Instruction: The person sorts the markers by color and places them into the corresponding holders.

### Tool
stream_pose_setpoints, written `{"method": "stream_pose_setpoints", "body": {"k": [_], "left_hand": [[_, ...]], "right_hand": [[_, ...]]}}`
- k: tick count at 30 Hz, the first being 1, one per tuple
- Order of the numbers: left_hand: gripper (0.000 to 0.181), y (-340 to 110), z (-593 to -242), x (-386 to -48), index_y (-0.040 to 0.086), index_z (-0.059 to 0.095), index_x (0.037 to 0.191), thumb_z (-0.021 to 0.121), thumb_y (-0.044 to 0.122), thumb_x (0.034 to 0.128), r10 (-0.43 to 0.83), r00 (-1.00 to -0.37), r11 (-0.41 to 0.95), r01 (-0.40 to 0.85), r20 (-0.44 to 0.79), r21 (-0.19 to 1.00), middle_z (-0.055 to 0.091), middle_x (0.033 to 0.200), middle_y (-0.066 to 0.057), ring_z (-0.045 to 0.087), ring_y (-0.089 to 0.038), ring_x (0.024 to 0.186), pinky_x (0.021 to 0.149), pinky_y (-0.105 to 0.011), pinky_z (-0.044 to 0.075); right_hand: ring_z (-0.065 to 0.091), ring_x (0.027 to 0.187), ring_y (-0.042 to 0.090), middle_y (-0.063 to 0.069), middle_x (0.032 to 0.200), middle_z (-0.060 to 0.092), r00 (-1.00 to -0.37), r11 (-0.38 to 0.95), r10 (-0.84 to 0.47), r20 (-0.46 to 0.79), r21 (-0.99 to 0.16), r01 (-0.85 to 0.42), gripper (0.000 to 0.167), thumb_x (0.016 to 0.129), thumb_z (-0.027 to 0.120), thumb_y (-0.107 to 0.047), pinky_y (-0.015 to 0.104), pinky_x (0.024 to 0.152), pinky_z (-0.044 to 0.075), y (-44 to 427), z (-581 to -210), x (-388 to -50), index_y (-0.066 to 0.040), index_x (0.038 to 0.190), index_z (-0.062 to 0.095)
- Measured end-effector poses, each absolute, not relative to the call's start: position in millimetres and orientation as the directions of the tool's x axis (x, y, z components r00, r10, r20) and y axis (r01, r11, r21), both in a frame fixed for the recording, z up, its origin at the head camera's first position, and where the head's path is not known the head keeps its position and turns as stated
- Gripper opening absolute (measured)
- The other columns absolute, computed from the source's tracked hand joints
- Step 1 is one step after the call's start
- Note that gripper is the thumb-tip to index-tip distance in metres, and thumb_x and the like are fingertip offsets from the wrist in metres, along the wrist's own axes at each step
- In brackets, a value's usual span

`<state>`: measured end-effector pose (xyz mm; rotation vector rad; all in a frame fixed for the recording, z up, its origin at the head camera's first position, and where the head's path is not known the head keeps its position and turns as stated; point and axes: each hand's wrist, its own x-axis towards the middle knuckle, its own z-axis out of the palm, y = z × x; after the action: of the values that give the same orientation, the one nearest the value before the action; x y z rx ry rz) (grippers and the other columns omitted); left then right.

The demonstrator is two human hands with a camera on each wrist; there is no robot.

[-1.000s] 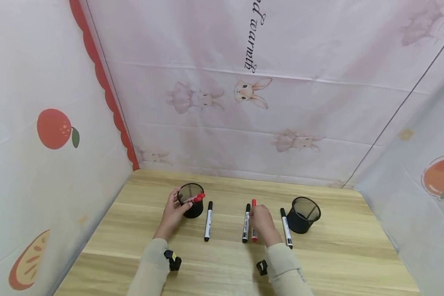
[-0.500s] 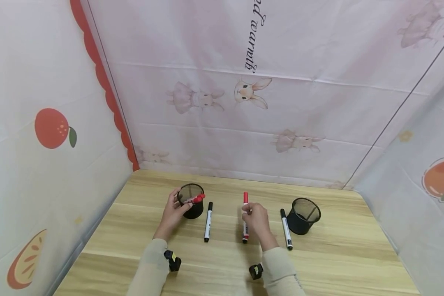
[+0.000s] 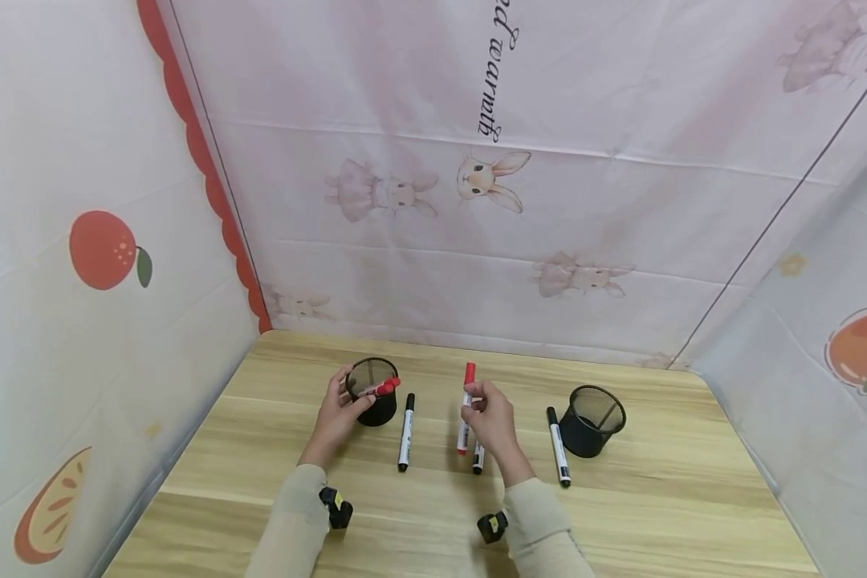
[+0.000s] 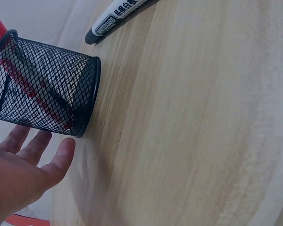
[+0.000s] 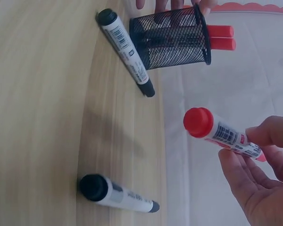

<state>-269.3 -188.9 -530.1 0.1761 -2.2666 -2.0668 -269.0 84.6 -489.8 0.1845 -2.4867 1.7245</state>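
Your right hand (image 3: pixel 493 417) pinches a red marker (image 3: pixel 464 437) between thumb and fingers, raised above the table (image 3: pixel 433 522), and a black marker (image 3: pixel 478 460) lies partly hidden beneath it. Well apart from that, your left hand (image 3: pixel 338 419) holds the left mesh cup (image 3: pixel 380 412), where two red pens (image 3: pixel 386 388) lean with their ends past the rim. Between your hands, just beside this cup, lies a second black marker (image 3: pixel 406 435).
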Motion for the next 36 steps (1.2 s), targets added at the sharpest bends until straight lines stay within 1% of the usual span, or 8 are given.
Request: {"method": "stream_pose_setpoints", "body": {"k": [7, 12, 16, 19, 22, 24, 30, 36], "left_hand": [[0.072, -189.9, -522.9, -266.9, 0.021, 0.027, 0.143, 0.068, 0.018, 0.0849, -0.108, -0.993, 0.069, -0.059, -0.052, 0.996, 0.028, 0.141, -0.024, 0.033, -0.041, 0.124, 0.094, -0.052, 0.036], [0.073, -188.9, -511.3, -263.3, 0.016, 0.026, 0.144, 0.067, 0.013, 0.0848, -0.096, -0.993, 0.041, -0.071, -0.067, 0.997, 0.027, 0.141, -0.027, 0.03, -0.044, 0.125, 0.095, -0.055, 0.034], [0.072, -189.5, -515.9, -265.1, 0.019, 0.027, 0.144, 0.068, 0.015, 0.0848, -0.107, -0.992, 0.058, -0.07, -0.063, 0.996, 0.029, 0.14, -0.024, 0.033, -0.041, 0.124, 0.095, -0.052, 0.036], [0.071, -190.4, -524.5, -268.3, 0.023, 0.029, 0.142, 0.069, 0.018, 0.0842, -0.121, -0.991, 0.087, -0.06, -0.05, 0.994, 0.031, 0.139, -0.022, 0.036, -0.038, 0.123, 0.093, -0.049, 0.038], [0.07, -190.3, -529.4, -270.2, 0.024, 0.03, 0.141, 0.069, 0.019, 0.0838, -0.129, -0.991, 0.096, -0.044, -0.031, 0.994, 0.032, 0.138, -0.021, 0.037, -0.038, 0.121, 0.092, -0.049, 0.039], [0.07, -190.1, -530.5, -270.6, 0.024, 0.03, 0.141, 0.069, 0.018, 0.0836, -0.132, -0.991, 0.099, -0.038, -0.025, 0.994, 0.033, 0.138, -0.021, 0.038, -0.038, 0.121, 0.091, -0.049, 0.039], [0.07, -189.6, -529.5, -269.9, 0.025, 0.029, 0.142, 0.069, 0.017, 0.0835, -0.134, -0.991, 0.103, -0.04, -0.026, 0.994, 0.032, 0.138, -0.021, 0.038, -0.038, 0.121, 0.092, -0.05, 0.039], [0.071, -189.8, -530.1, -269.9, 0.023, 0.029, 0.142, 0.069, 0.018, 0.0835, -0.136, -0.99, 0.11, -0.042, -0.027, 0.993, 0.033, 0.138, -0.021, 0.038, -0.039, 0.121, 0.091, -0.05, 0.039]], "right_hand": [[0.06, 0.081, 0.026, 0.015, 0.097, 0.06, -0.986, 0.244, -0.065, 0.156, -0.955, -0.167, 0.034, 0.074, 0.064, 0.012, 0.031, 0.064, 0.053, 74.7, -479.2, -268.1, 0.003, 0.106, 0.057], [0.06, 0.081, 0.025, 0.015, 0.099, 0.059, -0.985, 0.206, -0.087, 0.146, -0.965, -0.161, 0.039, 0.074, 0.065, 0.011, 0.031, 0.062, 0.053, 67.9, -471.9, -268.7, 0.0, 0.11, 0.054], [0.059, 0.082, 0.026, 0.016, 0.1, 0.058, -0.982, 0.204, -0.097, 0.159, -0.963, -0.176, 0.05, 0.074, 0.065, 0.011, 0.031, 0.062, 0.053, 63.4, -466.4, -270.4, 0.0, 0.119, 0.048], [0.059, 0.082, 0.031, 0.022, 0.1, 0.057, -0.977, 0.183, -0.107, 0.186, -0.962, -0.204, 0.058, 0.072, 0.064, 0.014, 0.033, 0.063, 0.053, 59.6, -454.8, -265.5, 0.005, 0.124, 0.04], [0.058, 0.083, 0.036, 0.027, 0.1, 0.055, -0.975, 0.157, -0.108, 0.193, -0.965, -0.209, 0.064, 0.07, 0.063, 0.016, 0.033, 0.063, 0.052, 55.7, -439.6, -256.5, 0.008, 0.127, 0.036], [0.058, 0.084, 0.036, 0.028, 0.1, 0.054, -0.975, 0.156, -0.105, 0.194, -0.965, -0.209, 0.064, 0.07, 0.062, 0.017, 0.031, 0.063, 0.052, 53.1, -430.8, -250.9, 0.009, 0.128, 0.034], [0.057, 0.085, 0.034, 0.026, 0.099, 0.054, -0.978, 0.153, -0.104, 0.183, -0.968, -0.197, 0.065, 0.072, 0.061, 0.017, 0.03, 0.064, 0.051, 49.2, -425.0, -247.2, 0.008, 0.13, 0.033], [0.056, 0.083, 0.033, 0.024, 0.096, 0.056, -0.974, 0.167, -0.123, 0.19, -0.963, -0.209, 0.051, 0.073, 0.06, 0.016, 0.031, 0.064, 0.049, 45.4, -424.3, -248.1, 0.008, 0.121, 0.043]]}}
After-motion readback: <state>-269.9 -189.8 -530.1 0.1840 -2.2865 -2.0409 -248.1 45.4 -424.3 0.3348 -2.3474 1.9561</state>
